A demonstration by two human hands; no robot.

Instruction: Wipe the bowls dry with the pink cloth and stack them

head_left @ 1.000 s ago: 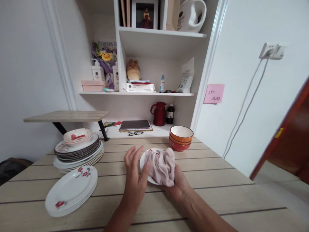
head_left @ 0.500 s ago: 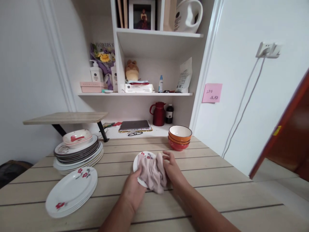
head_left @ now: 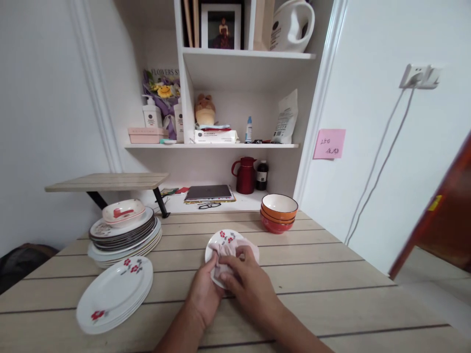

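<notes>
A small white plate (head_left: pixel 210 245) with red flowers is held just above the wooden table, partly covered by a crumpled pink cloth (head_left: pixel 251 245). My left hand (head_left: pixel 206 289) grips the plate's near left rim, thumb on top and fingers underneath. Closed over the cloth, my right hand (head_left: pixel 246 279) bunches it against the plate's face. To the left lies a short stack of oval white plates (head_left: pixel 114 294) with the same red flower pattern.
Behind the oval plates stands a taller stack of plates (head_left: pixel 125 240) topped by a white bowl (head_left: pixel 123 212). Stacked orange and red bowls (head_left: pixel 278 215) stand at the back right. A raised wooden shelf (head_left: pixel 106 181), a laptop (head_left: pixel 208 192), glasses (head_left: pixel 209 206) and a red jug (head_left: pixel 246 175) are farther back.
My right hand has moved left across the plate and gathered up the cloth, which hung loosely over it before. More of the flowered rim shows now. My left hand keeps its hold.
</notes>
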